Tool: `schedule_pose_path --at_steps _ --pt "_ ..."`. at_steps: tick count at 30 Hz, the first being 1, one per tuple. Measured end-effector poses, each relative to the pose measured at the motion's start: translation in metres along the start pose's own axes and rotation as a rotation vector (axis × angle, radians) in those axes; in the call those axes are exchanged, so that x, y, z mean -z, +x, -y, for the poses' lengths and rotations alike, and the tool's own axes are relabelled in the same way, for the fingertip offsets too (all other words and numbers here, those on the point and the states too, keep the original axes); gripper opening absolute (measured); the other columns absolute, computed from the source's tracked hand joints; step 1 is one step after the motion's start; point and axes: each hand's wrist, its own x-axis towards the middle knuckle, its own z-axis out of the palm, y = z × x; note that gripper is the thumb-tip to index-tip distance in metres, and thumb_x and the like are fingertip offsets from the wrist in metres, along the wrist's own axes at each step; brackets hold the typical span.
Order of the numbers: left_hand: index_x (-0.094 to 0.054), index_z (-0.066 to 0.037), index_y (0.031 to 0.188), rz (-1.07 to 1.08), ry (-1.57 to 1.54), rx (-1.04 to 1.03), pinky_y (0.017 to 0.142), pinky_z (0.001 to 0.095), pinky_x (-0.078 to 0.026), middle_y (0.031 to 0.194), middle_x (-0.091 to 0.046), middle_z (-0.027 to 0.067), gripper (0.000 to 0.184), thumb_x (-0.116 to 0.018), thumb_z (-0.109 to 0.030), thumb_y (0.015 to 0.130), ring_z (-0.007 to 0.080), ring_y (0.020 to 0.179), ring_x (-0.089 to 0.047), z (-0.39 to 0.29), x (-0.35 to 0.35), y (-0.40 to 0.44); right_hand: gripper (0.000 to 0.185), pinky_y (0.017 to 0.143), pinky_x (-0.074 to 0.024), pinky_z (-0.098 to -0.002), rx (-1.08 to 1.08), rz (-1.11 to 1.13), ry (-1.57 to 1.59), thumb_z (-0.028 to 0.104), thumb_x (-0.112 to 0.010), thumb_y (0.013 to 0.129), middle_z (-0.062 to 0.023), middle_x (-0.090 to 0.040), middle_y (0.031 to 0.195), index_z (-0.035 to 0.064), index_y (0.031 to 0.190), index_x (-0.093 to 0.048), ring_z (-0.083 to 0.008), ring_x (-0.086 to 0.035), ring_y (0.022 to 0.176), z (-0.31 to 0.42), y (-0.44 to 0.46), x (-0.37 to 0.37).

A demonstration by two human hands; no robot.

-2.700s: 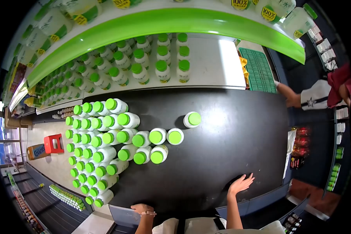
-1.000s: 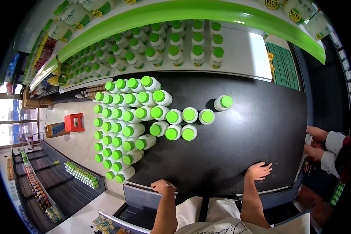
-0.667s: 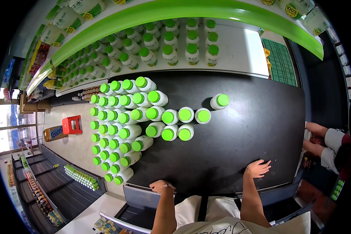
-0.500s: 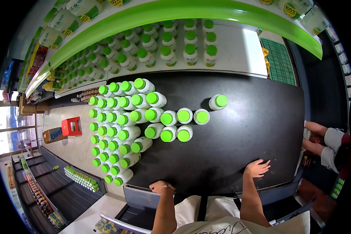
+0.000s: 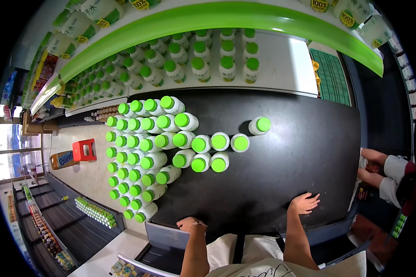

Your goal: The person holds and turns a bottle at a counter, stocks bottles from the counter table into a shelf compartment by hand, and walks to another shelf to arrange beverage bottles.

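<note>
My left hand (image 5: 191,224) rests on the near edge of a black tabletop (image 5: 272,180), fingers pointing left and holding nothing; its fingers show only in part. Farther right, my right hand (image 5: 305,203) leans flat on the same surface with its fingers spread. Many white bottles with green caps stand close together on the left side of the table. The nearest bottle (image 5: 146,213) to my left hand is at the front corner of that group. A short double row ends with a bottle (image 5: 240,142), and a single bottle (image 5: 260,125) stands apart behind it.
Behind the table, a white shelf (image 5: 275,69) carries rows of similar bottles under a curved green strip (image 5: 226,19). A green crate (image 5: 330,76) is at the back right. Another person's legs (image 5: 376,166) show at the right. A red stool (image 5: 84,150) stands on the floor at left.
The view has tilted slightly, so the table and bottles sit a little lower in the picture. Both hands keep their places on the table, and no bottle has moved.
</note>
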Motion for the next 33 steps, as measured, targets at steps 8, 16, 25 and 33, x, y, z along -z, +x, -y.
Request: schedule_pose_path --at_steps 8,16,25,33 --pt "-0.063 0.009 0.103 0.018 0.017 -0.103 0.082 0.0444 -0.052 0.102 -0.067 0.0229 0.059 -0.025 -0.036 0.095 0.0388 0.091 -0.064 0.011 -0.009 0.018 0.050 0.111 -0.0212 -0.0524 0.017 -0.046 -0.035 0.041 -0.034 0.097 -0.0066 -0.031 0.152 0.0246 0.144 -0.035 -0.0250 -0.030 0.139 -0.007 0.002 -0.012" --pt "-0.058 0.007 0.113 0.186 -0.171 0.100 0.086 0.0540 -0.051 0.114 -0.062 0.0248 0.061 -0.018 -0.036 0.097 0.0435 0.098 -0.062 -0.005 0.011 -0.009 0.051 0.112 -0.0201 -0.0518 -0.007 -0.007 -0.030 0.038 -0.033 0.096 -0.0079 -0.030 0.152 0.0226 0.144 -0.035 -0.0263 -0.029 0.140 0.001 0.002 -0.004" --pt "-0.058 0.006 0.112 0.229 -0.100 0.018 0.083 0.0553 -0.052 0.113 -0.062 0.0249 0.058 -0.018 -0.033 0.096 0.0428 0.097 -0.062 0.010 -0.011 0.017 0.051 0.111 -0.0204 -0.0529 -0.016 0.010 -0.020 0.038 -0.033 0.096 -0.0094 -0.029 0.153 0.0216 0.145 -0.034 -0.0272 -0.029 0.140 0.005 0.000 0.003" --pt "-0.062 0.006 0.104 0.165 -0.141 0.009 0.081 0.0497 -0.053 0.103 -0.066 0.0251 0.055 -0.023 -0.032 0.096 0.0411 0.091 -0.064 -0.007 0.018 -0.020 0.051 0.111 -0.0200 -0.0528 -0.014 0.020 -0.002 0.039 -0.034 0.096 -0.0093 -0.030 0.152 0.0221 0.145 -0.034 -0.0274 -0.029 0.140 0.008 0.000 0.001"
